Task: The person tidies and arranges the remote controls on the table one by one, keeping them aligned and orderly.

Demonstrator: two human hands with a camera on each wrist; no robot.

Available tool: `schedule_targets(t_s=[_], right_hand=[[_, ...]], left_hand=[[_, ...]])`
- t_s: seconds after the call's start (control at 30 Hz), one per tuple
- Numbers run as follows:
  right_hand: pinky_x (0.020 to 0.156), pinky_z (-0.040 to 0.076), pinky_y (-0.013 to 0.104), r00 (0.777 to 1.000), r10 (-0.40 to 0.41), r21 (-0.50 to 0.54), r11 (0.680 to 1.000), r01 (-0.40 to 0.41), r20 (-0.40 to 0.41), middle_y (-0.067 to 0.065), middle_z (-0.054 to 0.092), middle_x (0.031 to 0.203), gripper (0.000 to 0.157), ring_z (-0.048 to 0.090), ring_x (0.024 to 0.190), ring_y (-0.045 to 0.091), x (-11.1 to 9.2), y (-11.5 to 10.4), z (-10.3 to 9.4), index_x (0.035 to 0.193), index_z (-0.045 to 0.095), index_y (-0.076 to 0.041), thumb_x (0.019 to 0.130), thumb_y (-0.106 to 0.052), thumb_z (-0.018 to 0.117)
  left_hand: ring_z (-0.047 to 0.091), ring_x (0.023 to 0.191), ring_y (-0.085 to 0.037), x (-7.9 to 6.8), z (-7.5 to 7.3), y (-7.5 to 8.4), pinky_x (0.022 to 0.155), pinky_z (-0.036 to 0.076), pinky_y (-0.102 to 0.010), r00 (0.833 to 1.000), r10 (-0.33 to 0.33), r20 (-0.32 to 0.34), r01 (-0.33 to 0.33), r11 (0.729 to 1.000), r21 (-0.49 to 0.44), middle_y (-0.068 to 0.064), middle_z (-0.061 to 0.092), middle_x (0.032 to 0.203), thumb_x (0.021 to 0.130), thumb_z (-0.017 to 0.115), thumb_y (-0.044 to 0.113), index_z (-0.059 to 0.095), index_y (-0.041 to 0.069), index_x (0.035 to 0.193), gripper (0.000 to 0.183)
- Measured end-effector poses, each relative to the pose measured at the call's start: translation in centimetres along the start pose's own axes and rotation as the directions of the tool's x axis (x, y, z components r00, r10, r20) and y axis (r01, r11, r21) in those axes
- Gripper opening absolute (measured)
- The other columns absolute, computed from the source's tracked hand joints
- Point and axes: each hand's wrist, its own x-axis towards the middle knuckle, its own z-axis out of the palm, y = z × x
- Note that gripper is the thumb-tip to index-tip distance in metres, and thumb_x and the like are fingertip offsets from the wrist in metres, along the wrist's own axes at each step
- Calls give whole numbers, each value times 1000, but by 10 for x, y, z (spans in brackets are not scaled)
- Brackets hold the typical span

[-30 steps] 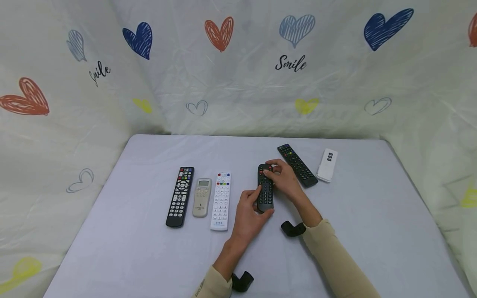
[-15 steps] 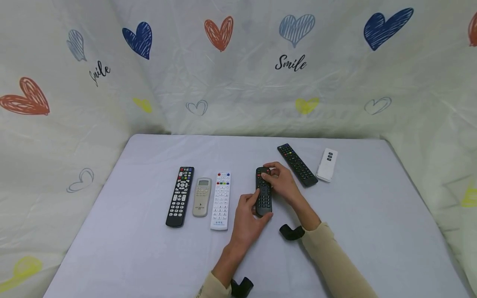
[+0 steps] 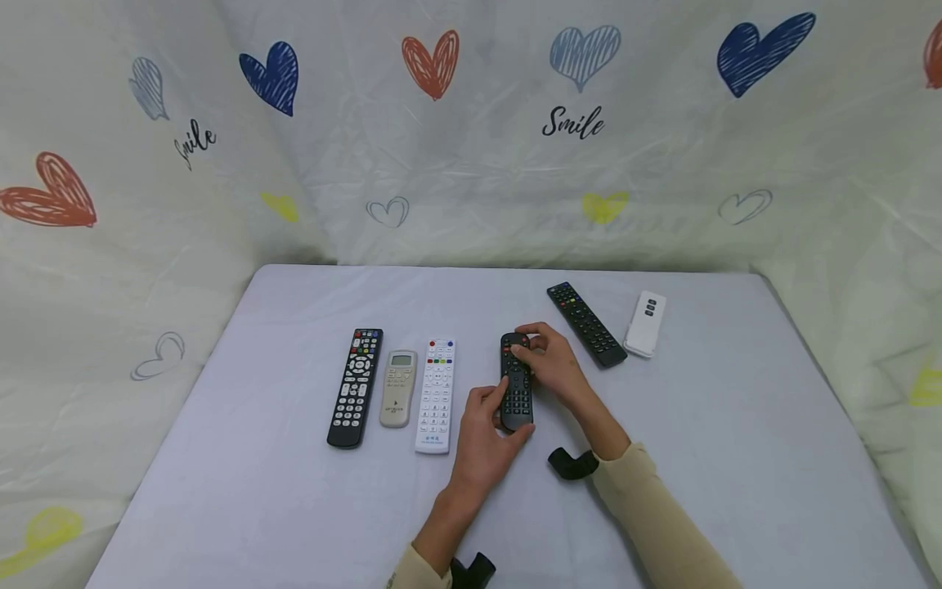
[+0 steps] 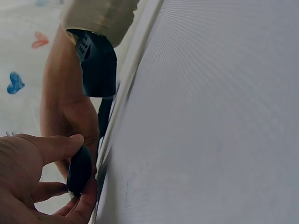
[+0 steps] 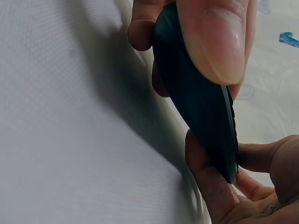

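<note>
Both hands hold one black remote control (image 3: 519, 394) close over the white table, to the right of a white remote. My left hand (image 3: 482, 446) grips its near end, thumb at the bottom corner and a finger along the left side. At the far end my right hand (image 3: 553, 360) pinches it, thumb on the top face near the upper buttons and fingers curled round the top edge. In the right wrist view the remote (image 5: 194, 93) shows edge-on between both hands' fingers. The left wrist view shows its near end (image 4: 80, 170) between the left thumb and fingers.
To the left lie a black remote (image 3: 356, 388), a beige remote with a small screen (image 3: 398, 388) and a white remote (image 3: 436, 397), side by side. Behind the right hand are a slanted black remote (image 3: 586, 325) and a small white remote (image 3: 645, 325).
The hands and the black remote between them have shifted slightly to the left and toward the person. The grip looks the same, and the other remotes stay in place.
</note>
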Motion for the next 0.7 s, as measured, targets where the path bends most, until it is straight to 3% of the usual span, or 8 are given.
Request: schedule_targets(t_s=[0.7], right_hand=[[64,46,26,1000,-7,-1,1000,7,9,16,70,98,39,55,80,18,-10,-5,11,137,62,-9,99,-14,70]], left_hand=[[57,112,-15,-13,-8,-1,88,57,-24,1000,-18,-14,18,1000,-1,-13,53,140,83,88,14,50,8,154,81]])
